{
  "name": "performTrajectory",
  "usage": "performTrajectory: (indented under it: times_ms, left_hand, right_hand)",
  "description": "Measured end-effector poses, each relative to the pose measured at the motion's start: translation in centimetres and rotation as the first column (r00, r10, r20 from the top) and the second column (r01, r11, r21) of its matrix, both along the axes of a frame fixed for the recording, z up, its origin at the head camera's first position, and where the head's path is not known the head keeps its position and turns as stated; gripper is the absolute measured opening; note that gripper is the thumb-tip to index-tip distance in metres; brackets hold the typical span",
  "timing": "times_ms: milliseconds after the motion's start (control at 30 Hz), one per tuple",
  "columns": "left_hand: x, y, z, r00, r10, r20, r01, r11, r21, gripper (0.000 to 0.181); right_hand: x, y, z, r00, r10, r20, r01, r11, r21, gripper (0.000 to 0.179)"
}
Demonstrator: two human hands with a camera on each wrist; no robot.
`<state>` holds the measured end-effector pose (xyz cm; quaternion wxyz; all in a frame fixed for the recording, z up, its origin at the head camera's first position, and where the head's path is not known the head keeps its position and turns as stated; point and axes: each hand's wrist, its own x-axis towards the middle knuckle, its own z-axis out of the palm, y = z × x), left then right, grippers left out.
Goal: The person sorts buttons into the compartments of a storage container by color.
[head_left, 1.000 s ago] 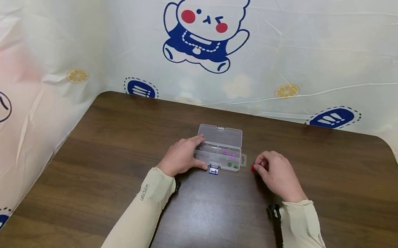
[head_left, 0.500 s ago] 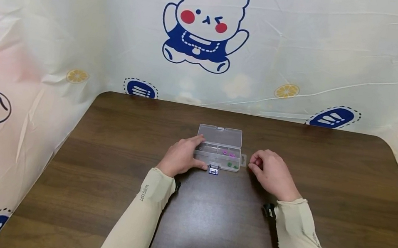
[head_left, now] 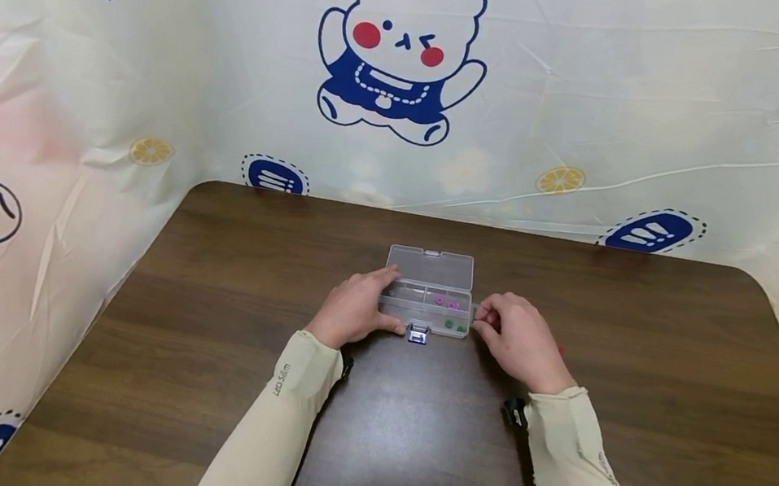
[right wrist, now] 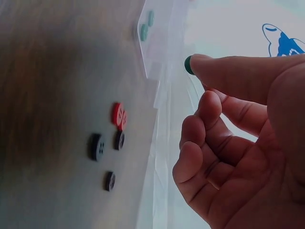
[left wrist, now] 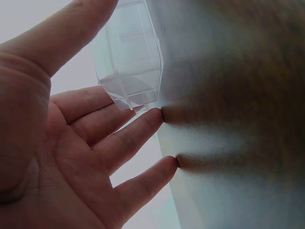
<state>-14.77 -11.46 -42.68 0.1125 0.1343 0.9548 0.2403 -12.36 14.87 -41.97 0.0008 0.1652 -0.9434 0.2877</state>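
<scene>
A clear plastic compartment box (head_left: 425,307) lies with its lid (head_left: 430,267) folded back. My left hand (head_left: 354,308) grips its left end, thumb at the front edge; in the left wrist view the lower fingertips (left wrist: 170,162) touch the table. Purple buttons (head_left: 439,300) sit in a rear compartment and green buttons (head_left: 449,324) in the front one. At the box's right end, my right hand (head_left: 517,338) pinches a green button (right wrist: 189,65) between thumb and forefinger, seen in the right wrist view. The remaining fingers of that hand curl loosely below.
Red buttons (right wrist: 119,114) and several dark buttons (right wrist: 98,147) lie on the table near the box in the right wrist view. A red spot (head_left: 562,349) shows just right of my right hand. The brown table (head_left: 271,244) meets a printed curtain (head_left: 531,65) behind.
My right hand has moved left, bringing its fingertips up to the box's right end. A red spot now shows to its right. The left hand and box stay in place.
</scene>
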Motion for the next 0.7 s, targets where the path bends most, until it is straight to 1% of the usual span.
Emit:
performTrajectory:
  times_ms: [200,700]
  left_hand:
    - [-0.1,0.0,0.0,1.0,-0.001,-0.001,0.001,1.0,0.002,0.09]
    - [0.0,0.0,0.1,1.0,-0.004,-0.008,0.004,1.0,-0.004,0.09]
  right_hand:
    - [-0.1,-0.4,-0.2,1.0,0.008,-0.009,-0.008,1.0,-0.001,0.009]
    - [-0.2,-1.3,-0.4,1.0,0.027,0.006,-0.027,1.0,0.005,0.01]
